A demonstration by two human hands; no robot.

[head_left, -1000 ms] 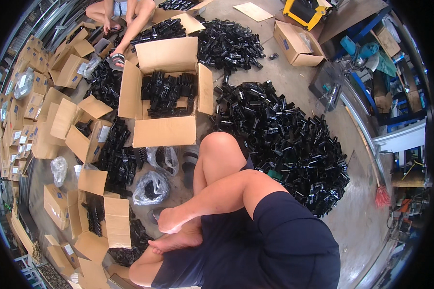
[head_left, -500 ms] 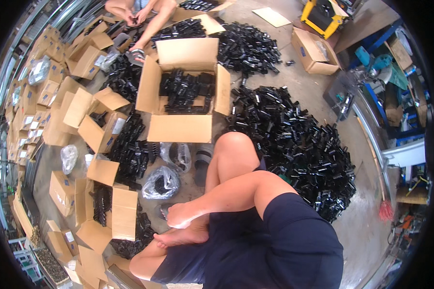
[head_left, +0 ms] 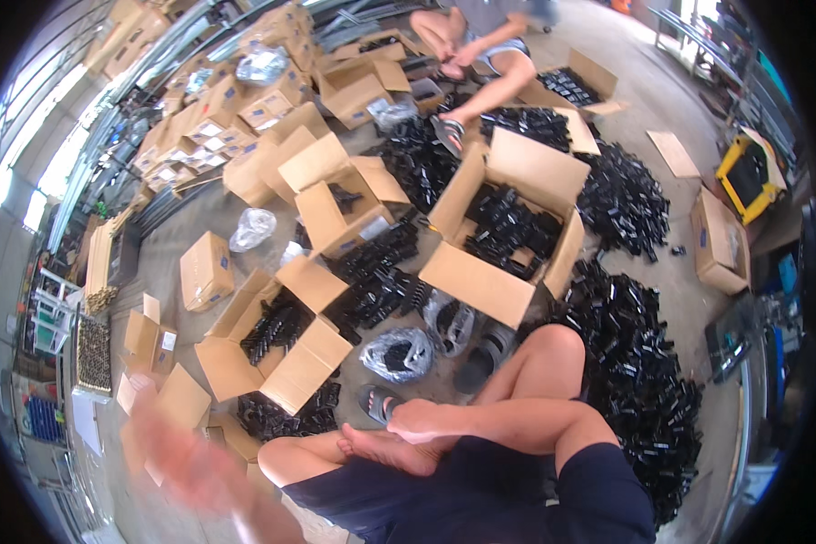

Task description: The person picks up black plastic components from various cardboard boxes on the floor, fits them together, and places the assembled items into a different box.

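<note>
My left hand (head_left: 190, 458), badly smeared by motion, is raised at the lower left; its fingers are too blurred to read. It is nearest to the open cardboard flaps (head_left: 183, 399) and a carton on the floor behind it. Beyond it stands an open cardboard box (head_left: 313, 364) partly filled with black parts. Another open box (head_left: 480, 279), also holding black parts, sits in front of my crossed legs. Clear plastic bags (head_left: 397, 355) with dark contents lie between the boxes and my feet. My right hand is out of view.
Large heaps of black parts (head_left: 639, 381) spread along my right side. At the back another person (head_left: 485, 45) sits with hands together near more parts. Stacked cartons (head_left: 218, 136) fill the far left. A yellow-framed black item (head_left: 748, 177) stands at the right.
The view has swung to the left, so the boxes and heaps appear farther right. My left hand has come into the picture at the lower left.
</note>
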